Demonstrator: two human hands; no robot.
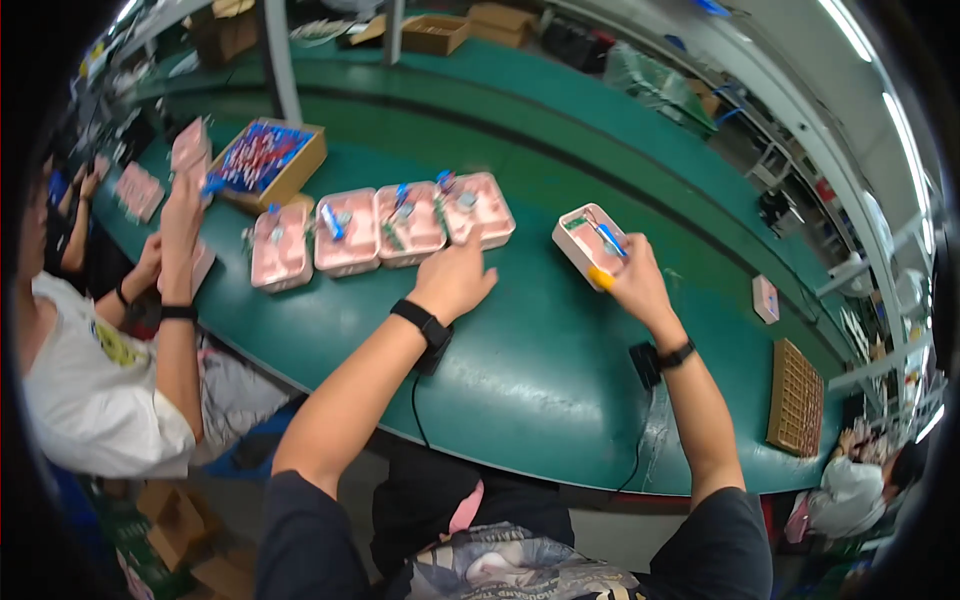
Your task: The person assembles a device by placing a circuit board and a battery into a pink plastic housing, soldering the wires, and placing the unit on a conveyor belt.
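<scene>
My left hand (455, 282) reaches the near rim of a pink plastic housing (491, 212), index finger extended onto it and thumb standing apart. That housing ends a touching row with two more pink housings (408, 250) (346, 262); green boards, wires and blue parts sit inside them. Farther right, my right hand (640, 282) grips another open pink housing (575, 250) by its near right side. Inside it lie a blue cylinder (609, 238), wires and a small green board. Something yellow (601, 278) shows at my right thumb. Some fingers of both hands are hidden.
A separate pink housing (281, 262) stands left of the row. Behind it is a cardboard box (295, 178) of blue parts. A co-worker (110, 375) sits at left, holding a pink housing. A gridded carton (790, 400) and small pink box (765, 299) lie far right.
</scene>
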